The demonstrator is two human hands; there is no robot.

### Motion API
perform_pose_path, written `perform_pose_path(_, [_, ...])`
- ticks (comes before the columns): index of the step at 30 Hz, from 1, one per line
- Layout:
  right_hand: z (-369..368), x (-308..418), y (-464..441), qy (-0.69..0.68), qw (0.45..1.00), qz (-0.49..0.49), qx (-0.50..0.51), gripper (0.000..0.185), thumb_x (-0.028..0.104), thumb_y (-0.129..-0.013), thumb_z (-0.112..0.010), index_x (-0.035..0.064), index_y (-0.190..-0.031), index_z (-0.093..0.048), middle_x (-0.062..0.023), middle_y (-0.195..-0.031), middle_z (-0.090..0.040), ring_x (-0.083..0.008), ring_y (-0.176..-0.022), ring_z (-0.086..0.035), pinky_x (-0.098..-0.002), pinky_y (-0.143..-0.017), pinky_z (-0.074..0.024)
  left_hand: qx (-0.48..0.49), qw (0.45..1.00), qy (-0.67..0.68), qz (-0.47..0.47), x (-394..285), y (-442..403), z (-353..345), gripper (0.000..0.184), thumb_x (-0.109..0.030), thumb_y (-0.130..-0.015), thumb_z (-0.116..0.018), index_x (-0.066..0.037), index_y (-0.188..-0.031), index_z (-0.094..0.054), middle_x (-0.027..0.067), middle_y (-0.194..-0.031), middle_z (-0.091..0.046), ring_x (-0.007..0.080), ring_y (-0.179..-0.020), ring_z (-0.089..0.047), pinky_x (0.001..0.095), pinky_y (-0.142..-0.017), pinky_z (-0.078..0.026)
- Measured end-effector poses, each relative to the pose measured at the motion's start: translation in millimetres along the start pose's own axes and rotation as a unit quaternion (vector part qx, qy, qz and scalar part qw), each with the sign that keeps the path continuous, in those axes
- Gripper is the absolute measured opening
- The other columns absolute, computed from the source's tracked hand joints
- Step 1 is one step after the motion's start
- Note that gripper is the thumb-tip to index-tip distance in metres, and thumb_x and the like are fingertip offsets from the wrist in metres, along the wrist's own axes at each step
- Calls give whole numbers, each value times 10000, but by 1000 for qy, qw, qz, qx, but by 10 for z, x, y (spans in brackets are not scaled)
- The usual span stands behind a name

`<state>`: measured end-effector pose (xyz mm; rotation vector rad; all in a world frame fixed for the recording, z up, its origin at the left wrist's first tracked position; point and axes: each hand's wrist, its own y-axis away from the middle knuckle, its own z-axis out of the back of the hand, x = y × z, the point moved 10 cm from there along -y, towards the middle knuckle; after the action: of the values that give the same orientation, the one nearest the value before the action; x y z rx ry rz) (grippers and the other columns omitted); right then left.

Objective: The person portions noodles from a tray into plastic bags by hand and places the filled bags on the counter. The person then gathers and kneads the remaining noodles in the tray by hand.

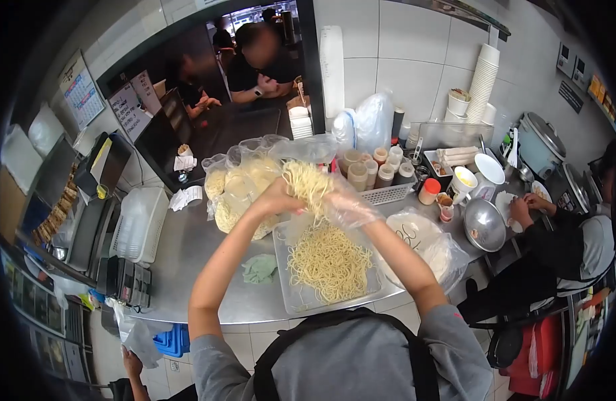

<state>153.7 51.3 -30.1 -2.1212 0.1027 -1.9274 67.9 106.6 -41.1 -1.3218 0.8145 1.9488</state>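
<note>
A clump of yellow noodles (308, 184) is raised above a clear plastic tray (298, 304) that holds a loose heap of noodles (328, 264). My left hand (280, 198), bare, has its fingers closed against the clump's left side. On the other side my right hand (351, 206), in a clear plastic glove, grips the same clump; its fingers are partly hidden by noodles and plastic. Just behind my left hand lie several clear bags of portioned noodles (237, 187). A green cloth (260, 269) rests left of the tray.
Right of the tray is a marked plastic bag (418, 237). Sauce bottles (371, 172) stand in a white basket (391, 194) behind it. A metal bowl (484, 225) sits farther right, near a co-worker's hands (522, 210). People stand beyond the serving window (308, 60). A white crate (139, 224) is at left.
</note>
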Motion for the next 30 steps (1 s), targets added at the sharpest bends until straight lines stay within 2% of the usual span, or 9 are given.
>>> perform_pose_path(4, [-389, -243, -173, 494, 849, 159, 99, 248, 129, -768, -612, -35, -952, -632, -188, -914, -655, -291, -873, -638, -372, -751, -495, -156, 891, -377, -199, -44, 77, -10, 786, -32, -594, -737, 41, -1307, -413, 227, -1246, -514, 312, -1122, -542, 334, -956, -446])
perform_pose_path(5, [-279, -550, -201, 631, 761, -44, 144, 275, 175, -733, -641, 15, -955, -671, -200, -960, -646, -334, -906, -623, -408, -793, -493, -112, 942, -292, -124, 93, 86, -47, 870, -37, -558, -736, 46, -1342, -368, 258, -1341, -412, 365, -1261, -396, 342, -1068, -314])
perform_pose_path(8, [-443, -681, -220, 644, 747, 11, 164, 296, 235, -736, -644, 23, -937, -687, -172, -935, -665, -312, -913, -636, -412, -786, -488, -87, 937, -289, -175, 141, 173, -191, 874, -20, -570, -717, 50, -1358, -346, 241, -1338, -429, 336, -1232, -439, 345, -976, -414])
perform_pose_path(11, [-302, -1371, -401, 579, 768, -188, 198, 378, 315, -713, -658, 31, -962, -685, -156, -957, -670, -296, -896, -643, -414, -778, -489, -71, 959, -243, -127, 349, 196, -254, 842, -3, -605, -698, 52, -1361, -333, 228, -1323, -441, 271, -1073, -574, 320, -820, -503])
perform_pose_path(14, [-698, -889, -221, 575, 708, -118, 392, 487, 386, -679, -677, 43, -1025, -666, -143, -1007, -664, -277, -905, -634, -401, -777, -488, -12, 999, -22, 26, 563, 261, -212, 834, -12, -626, -684, 66, -1367, -309, 228, -1289, -468, 234, -872, -656, 314, -760, -530])
perform_pose_path(17, [-482, -485, -329, 614, 705, -132, 330, 555, 420, -713, -684, 56, -1126, -610, -133, -1065, -640, -274, -940, -608, -374, -803, -475, -19, 999, 37, 18, 543, 285, -70, 789, 33, -669, -662, 39, -1375, -309, 161, -1052, -614, 128, -640, -639, 248, -611, -511])
perform_pose_path(20, [-450, 155, -273, 563, 776, 117, 258, 496, 339, -765, -667, 61, -1167, -587, -155, -1088, -618, -286, -900, -613, -383, -791, -479, -27, 999, 6, 21, 648, 207, 4, 771, 37, -671, -660, 47, -1366, -326, 116, -917, -656, 123, -643, -637, 244, -603, -502])
perform_pose_path(24, [-361, 455, -13, 185, 969, -93, 134, 605, 284, -767, -672, 86, -1305, -478, -231, -1144, -562, -324, -855, -616, -400, -783, -485, -25, 999, 19, -29, 487, 182, -102, 767, 36, -677, -651, 51, -1371, -326, 76, -791, -662, 101, -625, -627, 215, -597, -481])
perform_pose_path(30, [-308, -422, -66, 491, 861, 41, 125, 1129, 238, -637, -770, 109, -1476, -27, -297, -1106, -529, -378, -836, -598, -422, -739, -473, -59, 998, -32, 3, 281, 483, 115, 816, 31, -685, -660, 11, -1412, -290, 125, -969, -645, 108, -615, -625, 223, -589, -488])
